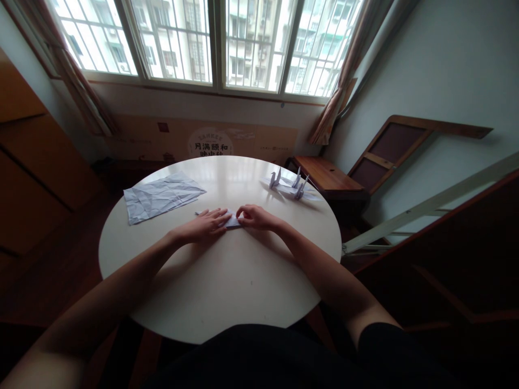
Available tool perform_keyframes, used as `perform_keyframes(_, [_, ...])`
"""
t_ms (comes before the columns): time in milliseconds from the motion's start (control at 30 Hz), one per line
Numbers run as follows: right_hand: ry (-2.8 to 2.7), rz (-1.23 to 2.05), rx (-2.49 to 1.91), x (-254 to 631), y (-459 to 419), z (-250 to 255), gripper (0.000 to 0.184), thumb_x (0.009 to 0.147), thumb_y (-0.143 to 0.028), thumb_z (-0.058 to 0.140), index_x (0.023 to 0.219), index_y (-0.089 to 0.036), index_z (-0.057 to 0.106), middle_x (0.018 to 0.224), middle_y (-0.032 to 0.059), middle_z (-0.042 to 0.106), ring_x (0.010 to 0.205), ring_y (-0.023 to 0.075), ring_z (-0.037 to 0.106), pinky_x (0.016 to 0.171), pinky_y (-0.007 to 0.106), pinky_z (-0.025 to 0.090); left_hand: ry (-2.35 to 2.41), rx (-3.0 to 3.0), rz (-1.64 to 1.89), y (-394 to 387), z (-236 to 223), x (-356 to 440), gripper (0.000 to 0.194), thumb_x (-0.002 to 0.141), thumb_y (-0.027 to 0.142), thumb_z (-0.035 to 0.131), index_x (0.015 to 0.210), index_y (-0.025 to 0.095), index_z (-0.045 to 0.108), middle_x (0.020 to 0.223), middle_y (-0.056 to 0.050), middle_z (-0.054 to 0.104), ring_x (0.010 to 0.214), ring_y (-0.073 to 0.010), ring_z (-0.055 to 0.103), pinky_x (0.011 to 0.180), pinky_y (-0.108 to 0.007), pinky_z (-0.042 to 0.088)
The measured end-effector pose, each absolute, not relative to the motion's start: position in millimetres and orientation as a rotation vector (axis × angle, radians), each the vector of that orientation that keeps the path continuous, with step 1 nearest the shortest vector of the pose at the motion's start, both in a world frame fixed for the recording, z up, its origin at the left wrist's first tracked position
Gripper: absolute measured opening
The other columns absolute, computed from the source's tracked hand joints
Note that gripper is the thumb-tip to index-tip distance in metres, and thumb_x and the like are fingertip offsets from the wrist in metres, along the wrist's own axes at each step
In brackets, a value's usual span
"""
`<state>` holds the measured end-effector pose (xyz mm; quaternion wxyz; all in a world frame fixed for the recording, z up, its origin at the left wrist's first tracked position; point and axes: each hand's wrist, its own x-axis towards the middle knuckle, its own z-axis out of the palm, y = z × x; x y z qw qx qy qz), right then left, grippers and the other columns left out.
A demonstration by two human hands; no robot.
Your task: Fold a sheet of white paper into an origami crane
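The left hand (208, 222) lies flat, fingers apart, on a small folded white paper (232, 221); beside it the right hand (255, 216) curls, grip unclear. Likely creasing; the next move needs even pressure.

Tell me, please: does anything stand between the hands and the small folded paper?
Nothing visible does: the left hand lies over the folded paper, and the right hand is at its right end. The paper birds and creased paper are apart, to either side.

The fingers (221, 219) partly hide the folded paper (233, 221).
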<state>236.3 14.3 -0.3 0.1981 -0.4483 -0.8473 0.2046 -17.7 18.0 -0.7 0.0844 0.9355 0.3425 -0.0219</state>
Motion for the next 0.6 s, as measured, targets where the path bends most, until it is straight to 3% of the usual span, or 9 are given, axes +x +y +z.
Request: perform_keyframes(600, [-2.381, 0.573, -1.263, 236.5, 14.1, -0.2, 0.016, 0.089, -0.021, 0.066, 0.103, -0.017, 0.072, 0.078, -0.0021, 0.056, 0.073, 0.0115, 0.05, 0.073, 0.024, 0.035, 1.015, 2.787, -0.079, 19.8, -3.1, -18.7, 0.062, 0.109, 0.047, 0.031, 0.165, 0.021, 0.025, 0.169, -0.015, 0.021, 0.157, -0.032, 0.019, 0.124, -0.054, 0.018])
